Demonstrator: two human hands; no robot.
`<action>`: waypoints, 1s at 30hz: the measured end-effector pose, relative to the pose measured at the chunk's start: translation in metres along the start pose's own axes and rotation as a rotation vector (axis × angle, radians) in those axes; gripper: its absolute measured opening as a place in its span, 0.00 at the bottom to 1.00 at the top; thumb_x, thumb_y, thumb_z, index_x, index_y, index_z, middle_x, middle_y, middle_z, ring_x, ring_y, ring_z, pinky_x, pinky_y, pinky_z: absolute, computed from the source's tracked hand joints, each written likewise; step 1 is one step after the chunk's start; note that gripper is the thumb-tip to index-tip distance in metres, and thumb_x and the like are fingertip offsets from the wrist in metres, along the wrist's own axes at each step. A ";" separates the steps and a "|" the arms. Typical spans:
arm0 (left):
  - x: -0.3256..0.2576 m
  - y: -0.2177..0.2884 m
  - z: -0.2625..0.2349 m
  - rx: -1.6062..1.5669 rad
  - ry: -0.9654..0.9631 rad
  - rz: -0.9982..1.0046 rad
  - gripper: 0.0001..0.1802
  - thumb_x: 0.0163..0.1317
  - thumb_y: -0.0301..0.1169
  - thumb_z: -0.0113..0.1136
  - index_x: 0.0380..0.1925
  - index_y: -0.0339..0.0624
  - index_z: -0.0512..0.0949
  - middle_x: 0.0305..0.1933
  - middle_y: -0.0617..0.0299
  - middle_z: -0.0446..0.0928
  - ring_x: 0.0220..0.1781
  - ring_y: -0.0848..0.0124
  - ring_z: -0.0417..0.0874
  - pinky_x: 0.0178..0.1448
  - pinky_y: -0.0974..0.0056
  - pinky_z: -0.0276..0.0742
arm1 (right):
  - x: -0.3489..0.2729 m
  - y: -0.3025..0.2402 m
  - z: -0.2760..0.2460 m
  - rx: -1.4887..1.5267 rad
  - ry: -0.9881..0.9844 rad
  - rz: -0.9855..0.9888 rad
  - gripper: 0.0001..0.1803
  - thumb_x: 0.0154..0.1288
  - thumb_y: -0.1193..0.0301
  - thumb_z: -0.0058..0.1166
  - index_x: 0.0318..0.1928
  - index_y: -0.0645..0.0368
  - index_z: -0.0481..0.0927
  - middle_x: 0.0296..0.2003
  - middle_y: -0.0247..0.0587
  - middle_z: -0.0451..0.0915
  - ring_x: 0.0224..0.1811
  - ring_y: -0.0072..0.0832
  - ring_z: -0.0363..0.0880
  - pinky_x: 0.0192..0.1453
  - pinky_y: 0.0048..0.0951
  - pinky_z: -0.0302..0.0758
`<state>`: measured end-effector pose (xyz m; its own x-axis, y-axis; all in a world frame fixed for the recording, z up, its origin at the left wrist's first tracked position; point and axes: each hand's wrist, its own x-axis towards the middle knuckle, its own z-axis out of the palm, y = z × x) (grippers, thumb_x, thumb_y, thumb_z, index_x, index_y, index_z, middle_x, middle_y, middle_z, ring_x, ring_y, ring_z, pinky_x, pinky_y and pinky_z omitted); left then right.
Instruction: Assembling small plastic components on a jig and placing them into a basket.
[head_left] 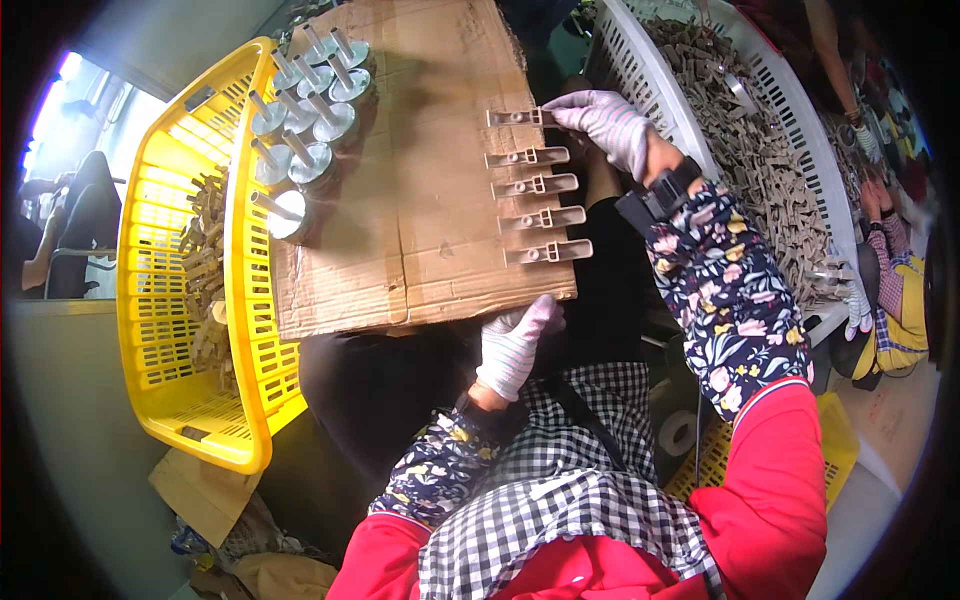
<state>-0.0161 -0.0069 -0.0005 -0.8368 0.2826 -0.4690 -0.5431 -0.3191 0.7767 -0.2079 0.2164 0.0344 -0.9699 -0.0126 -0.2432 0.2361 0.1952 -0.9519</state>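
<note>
Looking down, I saw my right hand (608, 125) in its pale knit glove pinching the topmost grey plastic strip piece (518, 117) at the far right edge of the flat brown cardboard sheet (420, 200). Four more grey plastic strips (540, 215) lay in a column just below it along that right edge, jutting past it. My gloved left hand (515, 345) gripped the cardboard's near edge from beneath, fingers curled under. Round grey discs with upright pins (305, 110) stood clustered at the cardboard's far left corner. A yellow slotted plastic basket (160, 300) sat against the left edge, and a white slotted basket (650, 70) of brownish pieces lay beyond the right.
</note>
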 end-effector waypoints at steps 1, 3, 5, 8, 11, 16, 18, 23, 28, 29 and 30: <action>0.001 0.000 0.000 0.004 -0.002 -0.004 0.12 0.58 0.36 0.62 0.34 0.36 0.80 0.30 0.62 0.80 0.32 0.73 0.80 0.41 0.68 0.78 | 0.006 0.002 0.000 -0.034 -0.008 0.031 0.11 0.62 0.70 0.54 0.44 0.58 0.79 0.33 0.28 0.80 0.31 0.14 0.72 0.35 0.17 0.69; 0.001 -0.001 -0.003 0.012 -0.011 0.042 0.12 0.59 0.35 0.62 0.34 0.36 0.80 0.30 0.62 0.80 0.32 0.73 0.80 0.41 0.68 0.78 | 0.016 0.004 0.005 -0.064 -0.023 0.064 0.10 0.61 0.70 0.55 0.43 0.57 0.80 0.32 0.27 0.80 0.30 0.14 0.72 0.35 0.17 0.70; 0.001 -0.001 -0.003 0.010 -0.013 0.032 0.12 0.59 0.35 0.62 0.34 0.36 0.80 0.30 0.61 0.80 0.32 0.73 0.80 0.41 0.68 0.78 | 0.021 0.006 0.005 -0.038 -0.060 0.096 0.11 0.59 0.69 0.57 0.43 0.56 0.80 0.31 0.26 0.80 0.29 0.13 0.72 0.33 0.18 0.69; 0.001 -0.001 -0.002 -0.002 -0.012 0.019 0.12 0.59 0.35 0.62 0.34 0.36 0.80 0.30 0.61 0.80 0.32 0.73 0.80 0.41 0.68 0.78 | 0.029 0.015 0.002 -0.053 -0.061 0.094 0.12 0.57 0.67 0.58 0.42 0.55 0.82 0.34 0.32 0.81 0.32 0.21 0.73 0.34 0.24 0.70; 0.000 0.000 -0.003 -0.008 -0.002 0.022 0.12 0.59 0.35 0.62 0.34 0.36 0.80 0.30 0.61 0.80 0.32 0.73 0.81 0.41 0.68 0.78 | 0.031 0.017 0.004 -0.073 -0.084 0.088 0.13 0.57 0.67 0.57 0.43 0.56 0.82 0.35 0.34 0.81 0.35 0.22 0.74 0.37 0.25 0.71; 0.000 0.000 -0.003 0.001 -0.002 0.032 0.12 0.58 0.35 0.62 0.33 0.36 0.80 0.30 0.61 0.80 0.32 0.73 0.81 0.41 0.68 0.78 | 0.028 0.014 0.007 -0.098 -0.119 0.065 0.14 0.58 0.67 0.57 0.44 0.58 0.81 0.38 0.36 0.82 0.40 0.24 0.76 0.44 0.25 0.71; -0.001 0.001 -0.001 0.040 -0.012 0.048 0.14 0.59 0.38 0.61 0.34 0.36 0.79 0.29 0.60 0.80 0.31 0.72 0.80 0.40 0.68 0.75 | 0.028 0.015 0.007 -0.088 -0.094 0.056 0.10 0.59 0.71 0.57 0.42 0.57 0.80 0.31 0.27 0.80 0.30 0.14 0.73 0.35 0.18 0.70; -0.001 0.001 -0.001 0.032 -0.004 0.028 0.14 0.59 0.38 0.61 0.33 0.36 0.79 0.29 0.60 0.80 0.32 0.72 0.79 0.41 0.68 0.75 | 0.031 0.020 0.004 -0.113 -0.127 0.037 0.15 0.58 0.68 0.56 0.44 0.61 0.80 0.38 0.37 0.82 0.39 0.25 0.76 0.47 0.25 0.71; 0.000 -0.002 -0.004 -0.011 -0.022 0.049 0.11 0.59 0.34 0.61 0.32 0.35 0.80 0.30 0.60 0.80 0.32 0.73 0.81 0.41 0.68 0.79 | 0.030 0.020 0.007 -0.058 -0.113 0.060 0.13 0.57 0.69 0.57 0.42 0.61 0.81 0.37 0.37 0.82 0.38 0.26 0.76 0.45 0.26 0.71; 0.000 -0.001 -0.004 0.000 -0.021 0.055 0.12 0.59 0.36 0.61 0.33 0.36 0.80 0.29 0.60 0.80 0.31 0.73 0.80 0.40 0.68 0.77 | 0.032 0.021 0.008 -0.042 -0.113 0.056 0.13 0.57 0.70 0.57 0.42 0.61 0.81 0.36 0.38 0.81 0.37 0.25 0.76 0.44 0.26 0.71; 0.000 -0.001 -0.004 0.011 -0.019 0.062 0.14 0.59 0.38 0.60 0.33 0.36 0.79 0.28 0.61 0.80 0.31 0.73 0.79 0.40 0.68 0.75 | 0.033 0.023 0.008 -0.026 -0.112 0.053 0.12 0.57 0.70 0.57 0.41 0.61 0.81 0.36 0.38 0.81 0.37 0.25 0.76 0.44 0.26 0.71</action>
<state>-0.0154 -0.0099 -0.0031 -0.8673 0.2797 -0.4119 -0.4894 -0.3269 0.8085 -0.2338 0.2128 0.0031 -0.9431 -0.1111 -0.3134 0.2836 0.2233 -0.9326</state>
